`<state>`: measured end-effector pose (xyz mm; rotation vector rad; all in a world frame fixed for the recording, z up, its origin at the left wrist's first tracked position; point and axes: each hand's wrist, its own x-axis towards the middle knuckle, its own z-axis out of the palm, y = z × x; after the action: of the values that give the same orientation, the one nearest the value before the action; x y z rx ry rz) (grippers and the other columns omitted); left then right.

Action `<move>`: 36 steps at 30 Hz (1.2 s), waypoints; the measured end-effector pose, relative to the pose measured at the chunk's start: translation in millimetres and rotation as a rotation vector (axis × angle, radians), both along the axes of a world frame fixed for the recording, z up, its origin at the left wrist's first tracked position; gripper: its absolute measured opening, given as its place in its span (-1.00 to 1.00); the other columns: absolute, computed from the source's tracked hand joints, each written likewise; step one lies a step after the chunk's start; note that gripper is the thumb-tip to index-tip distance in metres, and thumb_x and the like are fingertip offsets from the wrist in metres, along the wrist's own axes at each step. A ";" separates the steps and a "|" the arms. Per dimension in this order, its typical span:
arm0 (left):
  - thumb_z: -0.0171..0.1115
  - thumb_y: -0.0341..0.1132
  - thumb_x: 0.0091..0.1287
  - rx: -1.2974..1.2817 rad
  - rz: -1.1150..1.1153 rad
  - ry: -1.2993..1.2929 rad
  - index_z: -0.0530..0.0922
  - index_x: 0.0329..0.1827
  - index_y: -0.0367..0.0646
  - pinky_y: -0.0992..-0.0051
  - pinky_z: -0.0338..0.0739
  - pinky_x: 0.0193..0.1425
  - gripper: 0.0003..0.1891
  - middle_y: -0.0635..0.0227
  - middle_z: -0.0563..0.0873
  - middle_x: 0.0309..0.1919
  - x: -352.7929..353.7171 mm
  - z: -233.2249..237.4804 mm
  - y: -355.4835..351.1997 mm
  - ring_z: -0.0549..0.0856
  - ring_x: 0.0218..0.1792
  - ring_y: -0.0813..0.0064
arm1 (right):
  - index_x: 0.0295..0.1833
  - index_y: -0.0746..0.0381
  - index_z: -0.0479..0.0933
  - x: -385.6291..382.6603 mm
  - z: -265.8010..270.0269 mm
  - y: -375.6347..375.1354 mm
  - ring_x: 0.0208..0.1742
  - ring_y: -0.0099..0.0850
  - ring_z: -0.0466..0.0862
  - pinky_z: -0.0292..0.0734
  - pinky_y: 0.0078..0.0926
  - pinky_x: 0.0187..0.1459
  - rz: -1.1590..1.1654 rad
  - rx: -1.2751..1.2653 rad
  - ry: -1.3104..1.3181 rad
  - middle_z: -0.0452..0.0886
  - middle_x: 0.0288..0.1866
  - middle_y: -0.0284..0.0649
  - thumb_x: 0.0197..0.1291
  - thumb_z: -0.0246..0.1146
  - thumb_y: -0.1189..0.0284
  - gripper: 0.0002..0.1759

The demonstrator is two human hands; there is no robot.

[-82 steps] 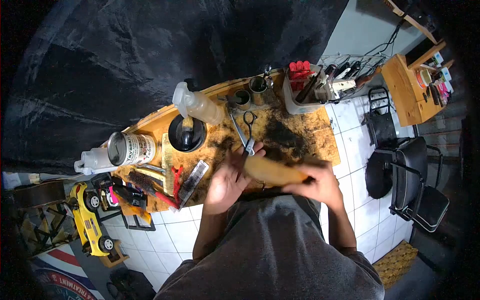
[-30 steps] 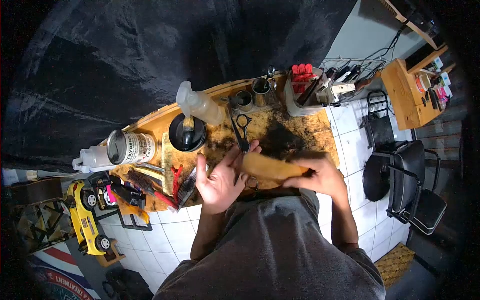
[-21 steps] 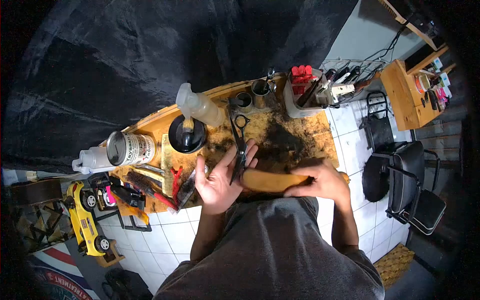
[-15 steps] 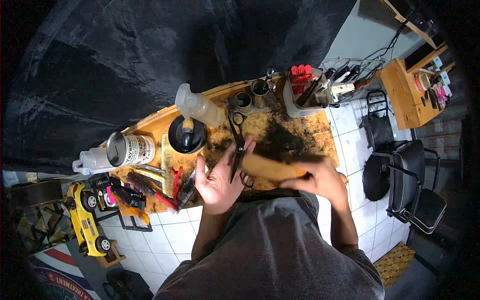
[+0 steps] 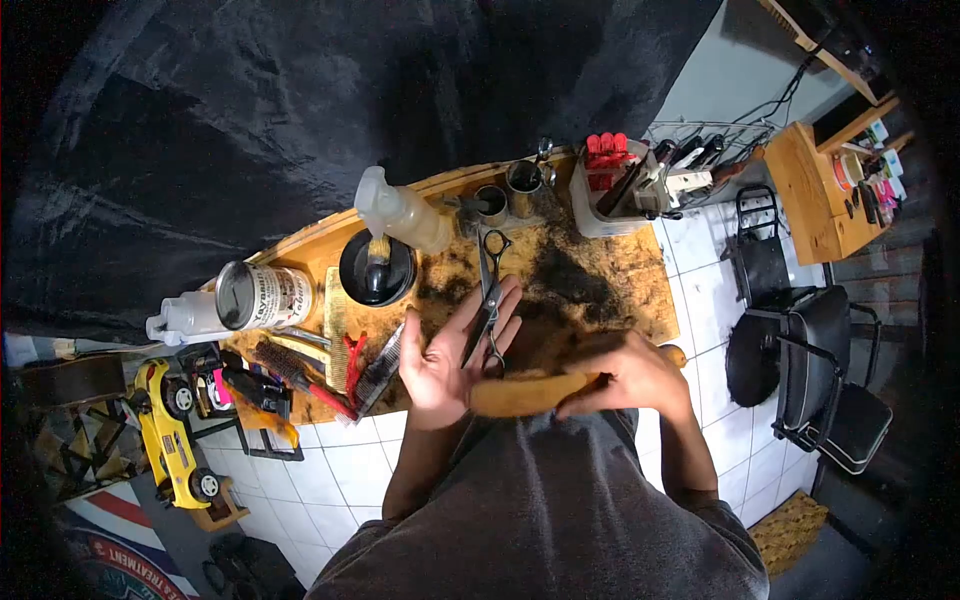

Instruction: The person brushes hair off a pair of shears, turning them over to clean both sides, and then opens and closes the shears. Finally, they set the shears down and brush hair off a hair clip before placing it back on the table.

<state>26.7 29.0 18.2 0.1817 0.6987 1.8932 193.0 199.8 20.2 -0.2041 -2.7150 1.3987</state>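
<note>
My left hand (image 5: 436, 372) is palm up with its fingers stretched out, bearing a pair of scissors (image 5: 490, 298). They lie across the fingers, one finger ring toward the back of the worktop and the other toward me. My right hand (image 5: 642, 378) is closed round the end of a long tan, brush-like thing (image 5: 525, 395). Its free end reaches left to the heel of my left palm, below the scissors. Motion blurs the right fingers, and its exact kind is hard to make out.
The hair-strewn wooden worktop (image 5: 625, 265) carries a spray bottle (image 5: 405, 212), a black bowl with a shaving brush (image 5: 377, 275), a labelled can (image 5: 270, 297), combs (image 5: 378, 372) and a tub of tools (image 5: 610, 200). A black chair (image 5: 830, 350) stands at right, a yellow toy car (image 5: 172, 440) at left.
The tan thing has swung down toward me, below the scissors, with my right hand slightly lower. The scissors have shifted and turned slightly in my left hand, whose fingers now show more fully.
</note>
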 end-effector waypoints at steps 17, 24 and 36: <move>-0.38 0.15 0.48 -0.069 -0.211 -0.128 0.01 0.49 -0.39 0.14 0.15 0.48 -0.23 -0.03 0.22 0.44 -2.1 -12.3 -20.6 0.25 0.44 0.06 | -0.27 0.36 0.66 0.1 4.8 20.8 -0.47 -0.22 0.60 0.50 -0.31 -0.37 -0.249 0.148 0.268 0.58 -0.48 -0.16 -0.25 0.59 0.22 -0.51; -0.26 -0.11 0.54 0.231 -0.286 -0.289 0.06 0.47 -0.41 0.43 0.43 0.29 -0.40 0.02 0.23 0.44 -9.0 -22.9 -18.6 0.49 0.26 0.23 | -0.22 0.39 0.64 -7.0 11.2 24.4 -0.42 -0.31 0.63 0.50 -0.45 -0.34 -0.709 0.110 0.223 0.63 -0.40 -0.09 -0.16 0.56 0.37 -0.59; 0.07 -0.64 0.34 -0.251 -0.107 0.343 0.05 0.51 -0.21 0.38 0.42 0.28 -0.32 -0.01 0.41 0.31 2.8 -9.7 -10.9 0.54 0.19 0.32 | -0.15 0.38 0.64 1.7 -5.7 8.8 -0.37 -0.51 0.61 0.49 -0.58 -0.29 -0.712 -0.165 0.186 0.66 -0.38 -0.18 -0.07 0.52 0.43 -0.63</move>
<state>29.5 18.2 8.6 0.3812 1.1281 1.6706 194.7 208.7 14.6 -0.8934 -2.0485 1.3140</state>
